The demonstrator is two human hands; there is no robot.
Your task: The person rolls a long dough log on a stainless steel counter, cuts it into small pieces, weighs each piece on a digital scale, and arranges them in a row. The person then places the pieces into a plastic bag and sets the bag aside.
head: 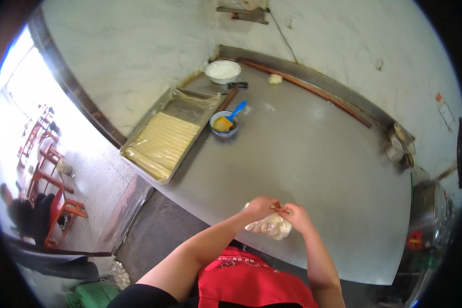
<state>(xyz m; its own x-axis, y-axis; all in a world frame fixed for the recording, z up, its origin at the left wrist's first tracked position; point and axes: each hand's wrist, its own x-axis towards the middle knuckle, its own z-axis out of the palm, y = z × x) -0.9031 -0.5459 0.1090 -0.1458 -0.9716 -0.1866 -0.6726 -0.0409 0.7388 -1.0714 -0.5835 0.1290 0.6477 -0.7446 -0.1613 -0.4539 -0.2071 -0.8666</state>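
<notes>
A clear plastic bag (271, 227) filled with pale, rounded pieces rests at the front edge of the metal worktable (292, 161). My left hand (260, 208) grips the gathered top of the bag from the left. From the right, my right hand (295, 216) pinches the same gathered plastic, so the fingertips of both hands meet there. What the pale pieces are cannot be made out for certain. Fingers partly hide the neck of the bag.
Back left lies a metal tray (169, 178) of pale dough strips under plastic film. Beside it stand a bowl (225, 133) with a blue-handled brush (236, 111), a wooden rolling pin (228, 99) and a white powder-filled bowl (223, 72). A long wooden rod (308, 90) follows the wall. Metal containers (395, 148) stand right.
</notes>
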